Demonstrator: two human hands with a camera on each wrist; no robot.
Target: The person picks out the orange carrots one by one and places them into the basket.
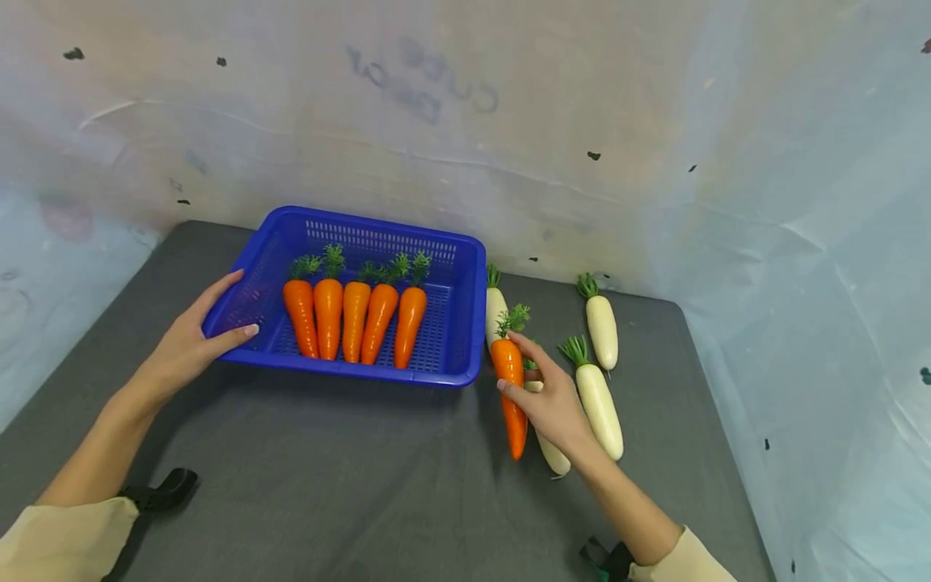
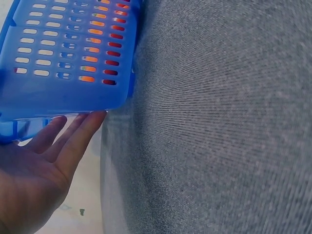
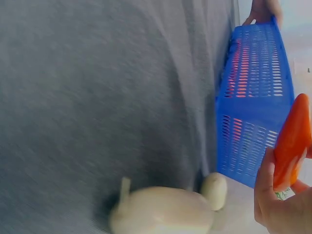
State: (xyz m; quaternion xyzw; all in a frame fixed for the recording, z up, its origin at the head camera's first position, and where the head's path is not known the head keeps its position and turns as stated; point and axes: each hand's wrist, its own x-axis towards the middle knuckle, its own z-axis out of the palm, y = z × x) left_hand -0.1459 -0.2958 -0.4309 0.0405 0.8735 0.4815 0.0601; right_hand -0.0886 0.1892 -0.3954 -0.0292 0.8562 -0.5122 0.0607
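Note:
A blue plastic basket (image 1: 407, 377) holds several orange carrots (image 1: 329, 319) with green tops, lying side by side. My left hand (image 1: 191, 338) grips its left end, thumb over the rim and fingers outside; the left wrist view shows those fingers (image 2: 80, 134) against the slotted wall. To the right of the basket, my right hand (image 1: 556, 400) pinches another carrot (image 1: 511, 396) between thumb and fingers, its leafy top pointing away from me. That carrot (image 3: 292, 141) is raised beside the basket wall in the right wrist view. Beneath the right hand lies a white radish (image 1: 554, 457), partly hidden.
More white radishes (image 1: 600, 412) with green stalks lie on the grey cloth-covered table (image 1: 349, 477) at the right. One radish (image 1: 495, 311) sits close against the basket's right side. Pale plastic sheeting (image 1: 538, 105) rises behind the table.

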